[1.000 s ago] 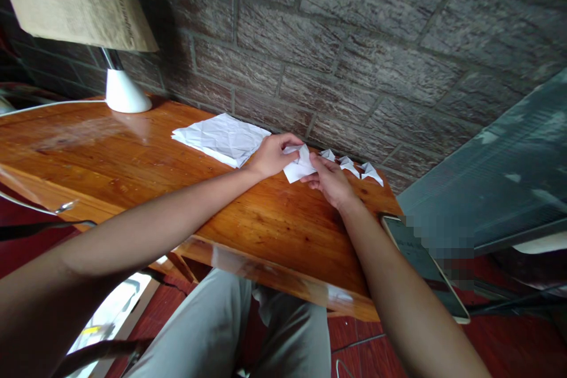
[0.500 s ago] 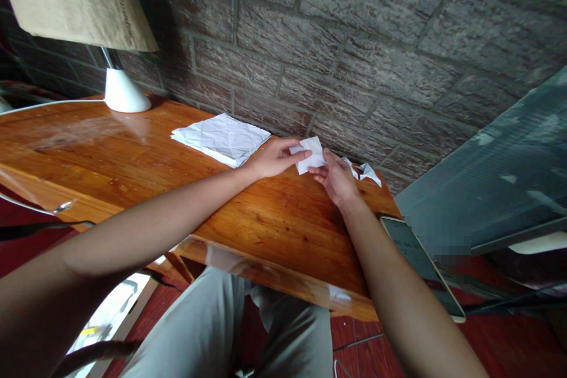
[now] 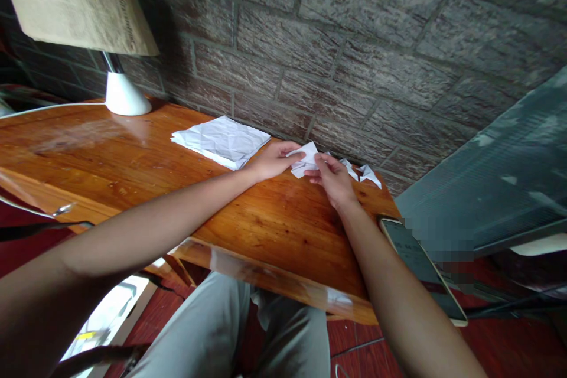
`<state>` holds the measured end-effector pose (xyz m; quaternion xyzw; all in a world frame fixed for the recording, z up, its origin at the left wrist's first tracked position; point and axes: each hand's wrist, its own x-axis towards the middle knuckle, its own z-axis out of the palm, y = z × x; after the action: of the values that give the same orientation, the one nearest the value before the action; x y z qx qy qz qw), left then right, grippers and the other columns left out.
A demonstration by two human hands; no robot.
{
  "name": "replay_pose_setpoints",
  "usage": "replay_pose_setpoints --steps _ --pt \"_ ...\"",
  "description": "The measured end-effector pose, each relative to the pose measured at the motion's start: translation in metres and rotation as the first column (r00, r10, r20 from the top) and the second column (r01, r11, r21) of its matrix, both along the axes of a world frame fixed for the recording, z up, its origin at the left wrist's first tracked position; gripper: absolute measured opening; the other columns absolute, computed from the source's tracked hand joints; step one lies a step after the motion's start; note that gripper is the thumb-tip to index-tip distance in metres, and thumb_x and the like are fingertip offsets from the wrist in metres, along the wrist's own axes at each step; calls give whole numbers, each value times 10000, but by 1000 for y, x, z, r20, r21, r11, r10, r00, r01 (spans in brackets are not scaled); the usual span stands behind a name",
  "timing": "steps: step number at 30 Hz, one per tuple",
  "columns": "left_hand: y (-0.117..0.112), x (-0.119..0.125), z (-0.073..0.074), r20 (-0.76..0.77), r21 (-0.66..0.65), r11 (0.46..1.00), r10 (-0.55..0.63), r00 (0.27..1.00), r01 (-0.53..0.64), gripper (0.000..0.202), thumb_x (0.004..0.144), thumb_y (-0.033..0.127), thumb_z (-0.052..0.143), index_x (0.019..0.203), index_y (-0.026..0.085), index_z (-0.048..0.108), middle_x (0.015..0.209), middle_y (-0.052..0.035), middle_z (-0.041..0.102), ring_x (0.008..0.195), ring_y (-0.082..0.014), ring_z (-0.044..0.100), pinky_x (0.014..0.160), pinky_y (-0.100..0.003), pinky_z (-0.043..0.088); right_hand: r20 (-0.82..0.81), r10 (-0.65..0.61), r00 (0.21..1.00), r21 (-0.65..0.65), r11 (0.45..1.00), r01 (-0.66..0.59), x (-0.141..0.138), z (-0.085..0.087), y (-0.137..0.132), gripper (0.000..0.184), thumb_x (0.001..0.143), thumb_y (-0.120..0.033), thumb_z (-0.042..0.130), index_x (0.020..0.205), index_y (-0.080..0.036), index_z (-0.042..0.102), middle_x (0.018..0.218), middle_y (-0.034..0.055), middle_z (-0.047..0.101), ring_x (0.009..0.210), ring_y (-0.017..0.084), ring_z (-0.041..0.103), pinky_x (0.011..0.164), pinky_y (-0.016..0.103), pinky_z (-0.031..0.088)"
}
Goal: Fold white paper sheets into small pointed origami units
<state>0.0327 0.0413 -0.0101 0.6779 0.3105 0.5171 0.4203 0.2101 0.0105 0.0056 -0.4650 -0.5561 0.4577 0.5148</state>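
Observation:
A small piece of folded white paper (image 3: 306, 160) is held between both hands, just above the far part of the wooden table (image 3: 283, 224). My left hand (image 3: 275, 160) pinches its left side, thumb on top. On its right side, my right hand (image 3: 333, 178) grips the edge between thumb and fingers. Beyond the right hand lie small folded paper pieces (image 3: 370, 175), partly hidden by that hand. To the left of my left hand rests a stack of creased white paper sheets (image 3: 221, 140).
A lamp (image 3: 127, 94) with a paper-covered shade stands at the table's back left. The stone-patterned wall (image 3: 274, 53) runs along the back edge. At the right edge is a phone or tablet (image 3: 420, 266), my right forearm close beside it. A grey-blue panel (image 3: 496, 171) stands farther right.
My right hand has shifted slightly left, its thumb and fingers now farther over the paper. The paper has tilted a little. My left hand keeps its pinch.

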Motion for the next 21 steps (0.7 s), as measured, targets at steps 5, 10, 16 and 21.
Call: replay_pose_setpoints --steps 5,10,16,21 --pt "-1 0 3 92 -96 993 -56 994 65 402 816 530 657 939 158 747 956 -68 752 901 -211 687 723 -299 564 -10 -52 999 18 998 52 2 -2 3 401 789 -570 705 970 -219 637 834 -12 712 647 114 715 506 169 501" --pt "2 -3 1 51 -155 981 -110 993 116 437 793 566 674 830 138 748 857 -79 756 848 -225 706 750 -349 591 -10 -17 1000 31 999 17 3 -3 3 423 769 -578 713 976 -215 647 820 -13 708 624 106 694 508 178 502" --pt "4 -5 -5 -76 -48 991 -129 989 126 426 742 581 729 783 157 737 774 -43 751 740 -192 689 697 -306 566 20 -5 1000 53 999 4 3 -3 3 441 760 -603 702 963 -214 661 837 -2 719 640 114 692 537 199 524" --pt "6 -5 -8 -109 -11 992 -128 986 128 416 772 565 704 791 151 732 784 -47 753 728 -187 682 676 -292 537 -2 7 1000 50 999 -7 4 -2 3 452 715 -582 750 954 -205 687 801 -7 714 612 99 669 523 185 514"
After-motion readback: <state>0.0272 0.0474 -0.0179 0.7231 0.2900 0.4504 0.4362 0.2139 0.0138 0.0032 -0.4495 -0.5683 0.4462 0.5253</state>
